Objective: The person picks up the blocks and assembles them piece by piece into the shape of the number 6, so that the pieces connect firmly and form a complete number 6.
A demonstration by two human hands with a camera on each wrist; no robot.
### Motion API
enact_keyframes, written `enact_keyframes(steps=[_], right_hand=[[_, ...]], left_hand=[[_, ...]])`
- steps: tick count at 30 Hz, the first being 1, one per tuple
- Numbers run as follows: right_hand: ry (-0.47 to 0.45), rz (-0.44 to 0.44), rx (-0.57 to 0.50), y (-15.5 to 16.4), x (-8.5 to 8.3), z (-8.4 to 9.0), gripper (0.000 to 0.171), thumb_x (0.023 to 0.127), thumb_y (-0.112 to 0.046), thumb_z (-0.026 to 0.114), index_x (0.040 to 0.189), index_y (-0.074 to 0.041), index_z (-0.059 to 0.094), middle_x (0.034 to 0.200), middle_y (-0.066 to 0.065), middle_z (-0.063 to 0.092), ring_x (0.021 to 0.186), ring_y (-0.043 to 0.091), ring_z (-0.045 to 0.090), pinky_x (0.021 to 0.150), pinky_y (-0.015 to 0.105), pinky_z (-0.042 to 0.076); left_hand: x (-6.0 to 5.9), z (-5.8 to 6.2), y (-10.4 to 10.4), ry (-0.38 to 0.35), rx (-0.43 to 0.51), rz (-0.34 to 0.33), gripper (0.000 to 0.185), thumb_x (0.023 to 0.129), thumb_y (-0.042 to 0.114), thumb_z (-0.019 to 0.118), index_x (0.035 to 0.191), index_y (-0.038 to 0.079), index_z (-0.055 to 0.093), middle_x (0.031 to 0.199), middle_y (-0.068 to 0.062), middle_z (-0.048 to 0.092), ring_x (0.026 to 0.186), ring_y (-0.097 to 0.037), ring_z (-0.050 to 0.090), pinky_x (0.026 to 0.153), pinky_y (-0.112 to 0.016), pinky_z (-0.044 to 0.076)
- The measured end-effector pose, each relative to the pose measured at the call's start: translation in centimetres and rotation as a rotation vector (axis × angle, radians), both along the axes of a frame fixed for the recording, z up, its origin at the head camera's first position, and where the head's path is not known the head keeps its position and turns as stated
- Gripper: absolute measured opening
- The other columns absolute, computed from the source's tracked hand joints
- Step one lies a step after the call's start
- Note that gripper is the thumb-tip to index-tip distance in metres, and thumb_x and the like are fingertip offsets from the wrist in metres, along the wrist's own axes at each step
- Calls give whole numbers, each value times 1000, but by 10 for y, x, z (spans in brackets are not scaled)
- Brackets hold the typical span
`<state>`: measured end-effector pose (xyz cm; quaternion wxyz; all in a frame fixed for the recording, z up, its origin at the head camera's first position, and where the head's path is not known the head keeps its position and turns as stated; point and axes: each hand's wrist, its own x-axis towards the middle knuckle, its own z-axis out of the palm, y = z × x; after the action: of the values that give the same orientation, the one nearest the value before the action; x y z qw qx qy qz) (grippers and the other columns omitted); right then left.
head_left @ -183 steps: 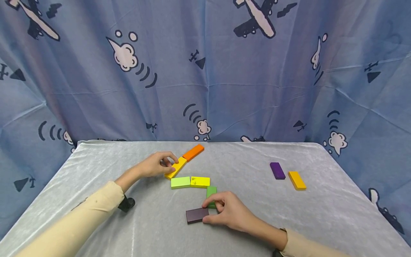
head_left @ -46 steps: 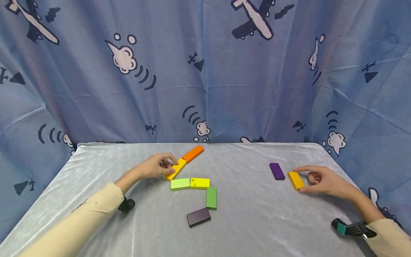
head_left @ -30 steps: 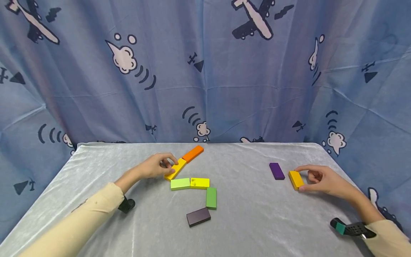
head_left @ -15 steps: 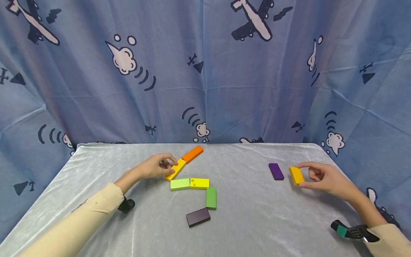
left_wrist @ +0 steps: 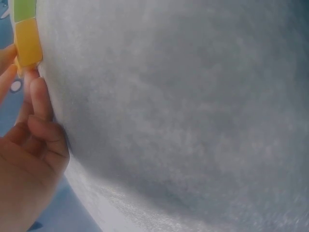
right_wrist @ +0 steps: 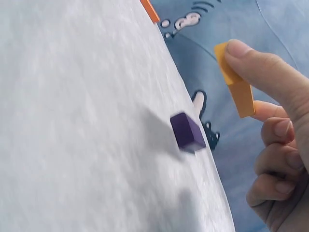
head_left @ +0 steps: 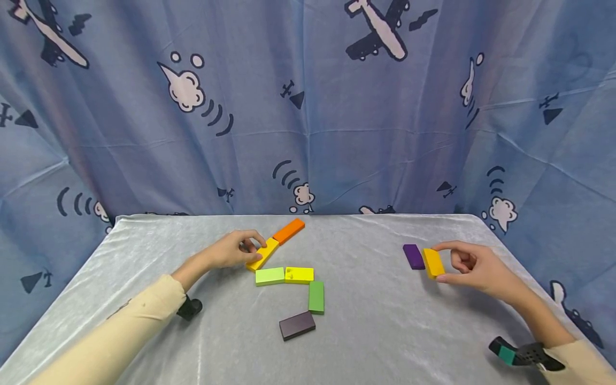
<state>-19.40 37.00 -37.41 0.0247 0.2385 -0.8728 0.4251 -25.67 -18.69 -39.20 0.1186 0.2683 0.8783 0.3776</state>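
My left hand (head_left: 234,249) rests with thumb and index finger pinching a yellow block (head_left: 267,250), which lies flat and meets an orange block (head_left: 289,231) end to end. In the left wrist view that block (left_wrist: 29,42) shows at the fingertips, at the left edge. Over at the right, my right hand (head_left: 478,267) pinches a second yellow block (head_left: 433,262) by its two ends, between thumb and index finger. The right wrist view has this block (right_wrist: 235,83) held above the cloth. Just left of it lies a purple block (head_left: 413,256).
A light green block (head_left: 270,276) and a bright yellow block (head_left: 299,275) lie end to end mid-table. A green block (head_left: 316,297) runs toward a dark brown block (head_left: 297,325) in front. Grey cloth (head_left: 375,331) covers the table; a patterned blue curtain (head_left: 260,107) hangs behind.
My right hand let go of the dark brown block, went right, took hold of the yellow block, raised it and brought it leftward beside the purple one. My left hand stays put.
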Motion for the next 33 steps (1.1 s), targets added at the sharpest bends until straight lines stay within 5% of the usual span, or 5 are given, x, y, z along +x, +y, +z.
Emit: enact_keyframes(steps=[33], right_hand=[[23,258,-26,-80,-10,8,60,76,-10,92,130,-10,66,65,3,36,54,12,35,47,30,34]], left_hand=[[1,2,0,-16,17,4,23,96,5,70,118,3,67,90,-5,66,82,-21,61,72,-34,51]])
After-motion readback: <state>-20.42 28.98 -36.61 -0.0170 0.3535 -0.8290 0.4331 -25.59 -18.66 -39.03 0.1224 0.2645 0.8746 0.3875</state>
